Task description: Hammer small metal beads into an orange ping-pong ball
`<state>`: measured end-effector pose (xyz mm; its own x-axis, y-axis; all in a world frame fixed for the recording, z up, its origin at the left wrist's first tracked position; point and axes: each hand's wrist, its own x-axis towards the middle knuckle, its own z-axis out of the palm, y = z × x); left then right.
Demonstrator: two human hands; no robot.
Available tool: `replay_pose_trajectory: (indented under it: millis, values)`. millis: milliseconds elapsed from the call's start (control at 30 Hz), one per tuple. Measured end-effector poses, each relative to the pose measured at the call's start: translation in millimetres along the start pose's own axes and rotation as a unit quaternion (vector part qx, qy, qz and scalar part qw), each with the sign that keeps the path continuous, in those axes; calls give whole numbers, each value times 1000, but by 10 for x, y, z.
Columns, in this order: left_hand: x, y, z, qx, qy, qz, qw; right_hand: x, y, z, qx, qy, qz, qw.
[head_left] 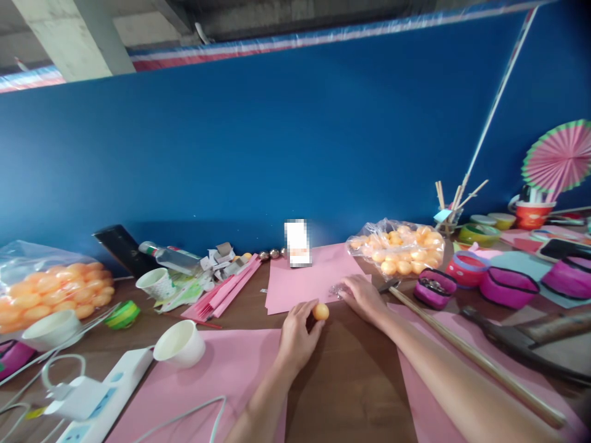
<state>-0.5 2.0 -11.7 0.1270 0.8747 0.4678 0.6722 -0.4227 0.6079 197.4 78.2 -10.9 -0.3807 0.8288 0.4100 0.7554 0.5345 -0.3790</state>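
My left hand (299,335) is closed around a small orange ball (321,312), like a table tennis ball, held between thumb and fingers just above the brown table. To its right, my right hand (362,298) reaches to a little heap of small shiny pieces (337,290) at the edge of the pink paper (305,286). The fingertips of that hand are bent together at the heap; whatever they pinch is too small to make out. Behind the heap lies a clear bag of orange balls (401,246).
At right lie a wooden-handled tool (480,354), a hammer (508,338) and purple fabric containers (434,289). Left are a white paper cup (180,344), a power strip (111,394) with cables, another bag of orange balls (55,289) and folded pink strips (231,289). A blue partition (277,135) stands behind.
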Motion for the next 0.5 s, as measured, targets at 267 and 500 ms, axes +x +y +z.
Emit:
replay_pose_trajectory:
  millis: [267,500]
  values:
    - [-3,-7,-2,0,-5,-7,1000,7,12,17,-2,0,1,1000]
    - [-1,-16,9,-2,1,-4,1000,9,6,25,-17,34,5,999]
